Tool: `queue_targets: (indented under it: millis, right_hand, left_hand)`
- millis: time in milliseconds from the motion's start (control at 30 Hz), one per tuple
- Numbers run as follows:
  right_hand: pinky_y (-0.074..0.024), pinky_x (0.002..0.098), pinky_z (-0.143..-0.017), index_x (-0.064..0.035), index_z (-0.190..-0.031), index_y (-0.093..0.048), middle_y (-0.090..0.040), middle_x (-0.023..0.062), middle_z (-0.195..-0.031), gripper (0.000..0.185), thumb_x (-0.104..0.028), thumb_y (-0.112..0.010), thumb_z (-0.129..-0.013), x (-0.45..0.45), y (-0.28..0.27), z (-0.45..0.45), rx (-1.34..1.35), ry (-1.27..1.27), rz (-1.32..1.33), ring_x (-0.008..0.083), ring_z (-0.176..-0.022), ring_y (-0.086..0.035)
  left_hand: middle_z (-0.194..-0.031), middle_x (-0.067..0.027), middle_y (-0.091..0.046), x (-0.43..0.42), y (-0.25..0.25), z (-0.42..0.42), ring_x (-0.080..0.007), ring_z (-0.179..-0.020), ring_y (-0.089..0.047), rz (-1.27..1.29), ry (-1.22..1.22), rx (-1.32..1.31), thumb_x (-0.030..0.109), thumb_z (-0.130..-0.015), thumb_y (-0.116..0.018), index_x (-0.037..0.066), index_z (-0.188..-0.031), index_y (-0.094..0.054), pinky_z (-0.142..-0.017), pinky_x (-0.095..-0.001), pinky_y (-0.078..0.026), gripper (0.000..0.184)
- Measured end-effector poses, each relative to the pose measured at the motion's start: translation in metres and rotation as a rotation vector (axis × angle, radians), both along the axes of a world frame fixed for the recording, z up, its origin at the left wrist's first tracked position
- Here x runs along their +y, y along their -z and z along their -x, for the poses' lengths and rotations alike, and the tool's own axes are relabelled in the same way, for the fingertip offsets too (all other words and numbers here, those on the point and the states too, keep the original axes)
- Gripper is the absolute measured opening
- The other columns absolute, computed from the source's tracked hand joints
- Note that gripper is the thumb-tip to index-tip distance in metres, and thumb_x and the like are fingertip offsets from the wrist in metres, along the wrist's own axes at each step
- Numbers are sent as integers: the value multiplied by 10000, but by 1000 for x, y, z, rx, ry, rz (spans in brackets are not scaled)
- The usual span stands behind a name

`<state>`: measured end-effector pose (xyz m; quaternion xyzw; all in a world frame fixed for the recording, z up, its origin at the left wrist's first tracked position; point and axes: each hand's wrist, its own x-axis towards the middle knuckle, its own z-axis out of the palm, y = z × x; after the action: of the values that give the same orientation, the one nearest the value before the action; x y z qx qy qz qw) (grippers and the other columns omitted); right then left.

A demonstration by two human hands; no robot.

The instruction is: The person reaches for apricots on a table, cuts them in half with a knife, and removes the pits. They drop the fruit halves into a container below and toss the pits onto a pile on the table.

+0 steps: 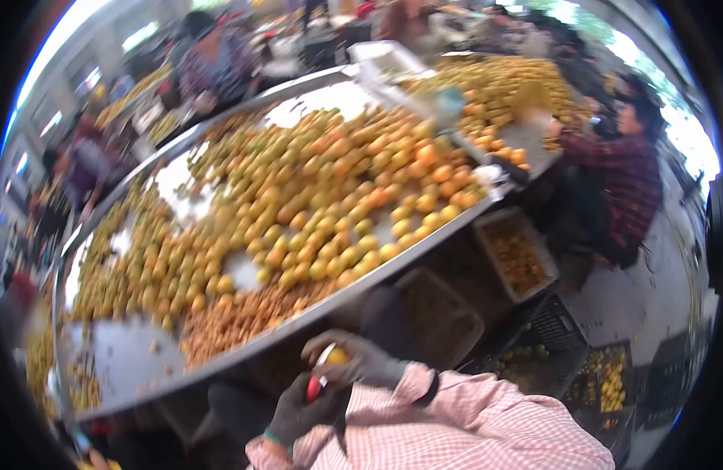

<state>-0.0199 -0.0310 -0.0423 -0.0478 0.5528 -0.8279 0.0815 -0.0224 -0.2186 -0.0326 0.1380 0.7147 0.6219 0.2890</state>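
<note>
Both of my hands wear dark grey gloves and meet low in the view, in front of my pink checked sleeves. My left hand (303,409) is closed around a small tool with a red part (314,388); its working end is too blurred to make out. My right hand (361,362), just above and to the right, has its fingers curled around a yellow-orange fruit (337,356). Beyond them, a large metal-edged table (134,348) bears a wide spread of yellow and orange fruits (322,188), with a pile of small brown pieces (248,317) near its front edge.
A crate of fruits (518,254) and an emptier bin (438,317) stand below the table edge at right. Black crates (545,333) are further right. A person in a dark red checked shirt (628,176) sits at the right; other people sit beyond the table.
</note>
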Motion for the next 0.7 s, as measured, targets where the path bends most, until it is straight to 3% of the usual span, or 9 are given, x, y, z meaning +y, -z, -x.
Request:
queue_targets:
  millis: [33,67,100,267,333,433,500,533,700]
  right_hand:
    - [-502,277,-838,-59,-1141,-519,-566,43,-1050,389,-126,-726,-819,7,-5,-4,-117,-68,111,119,-948,-565]
    - [-497,276,-864,-60,-1201,-483,-555,45,-1080,492,-100,-748,-789,10,-7,-6,-80,-56,82,128,-959,-563]
    - [-478,277,-884,-58,-1181,-512,-546,59,-1111,505,-68,-773,-749,13,2,-9,-95,-101,163,134,-997,-549]
    - [-425,285,-920,-59,-1150,-565,-529,78,-1156,517,-78,-815,-697,17,-11,-26,43,-97,-105,156,-1061,-518]
    - [-420,285,-923,-61,-1165,-560,-530,75,-1150,535,-92,-818,-697,11,-9,-29,59,-126,-115,160,-1056,-521]
    - [-416,288,-925,-60,-1152,-575,-540,74,-1130,507,-89,-810,-705,0,-8,-33,98,-109,-124,172,-1044,-530]
    - [-418,294,-925,-54,-1097,-614,-557,79,-1105,413,-57,-787,-722,-7,-9,-36,149,-27,-128,187,-1029,-544]
    - [-442,289,-891,-52,-1048,-635,-569,85,-1096,329,-13,-746,-740,-11,-10,-38,21,-5,-106,181,-1021,-553]
    - [-470,259,-817,-36,-977,-651,-564,82,-1065,268,-61,-759,-733,-17,-15,-33,-67,93,-82,160,-967,-561]
  left_hand:
    - [-876,10,-563,-3,-11,-2,-69,-792,-498,-26,22,-175,83,-842,-671,48,-1020,-578,-727,-251,-465,205]
    - [-879,11,-558,-9,-5,-2,-69,-789,-493,-42,-12,-117,78,-840,-672,47,-1012,-575,-726,-246,-459,200]
    - [-883,12,-553,-13,5,0,-70,-786,-488,-58,-30,-53,74,-838,-673,47,-1004,-572,-725,-242,-453,196]
    - [-873,-20,-610,-12,-21,-2,-89,-810,-550,135,-105,199,22,-822,-650,48,-1015,-589,-731,-268,-472,205]
    - [-778,-140,-626,-10,-13,-6,-299,-677,-637,178,-120,507,139,-792,-710,81,-1019,-600,-620,-337,-503,259]
    - [-792,-165,-643,-6,-17,-7,-376,-707,-630,384,-64,764,174,-763,-706,97,-1023,-613,-588,-392,-511,286]
    - [-825,-141,-654,-6,-16,-8,-340,-713,-647,424,-73,786,196,-753,-692,103,-1025,-614,-588,-406,-512,298]
    - [-821,-133,-650,-5,-17,-7,-329,-694,-645,495,-52,832,205,-756,-691,104,-1030,-608,-572,-401,-506,304]
    - [-791,-113,-632,-4,-14,-8,-298,-636,-633,541,-44,941,230,-763,-686,103,-1055,-590,-525,-390,-484,332]
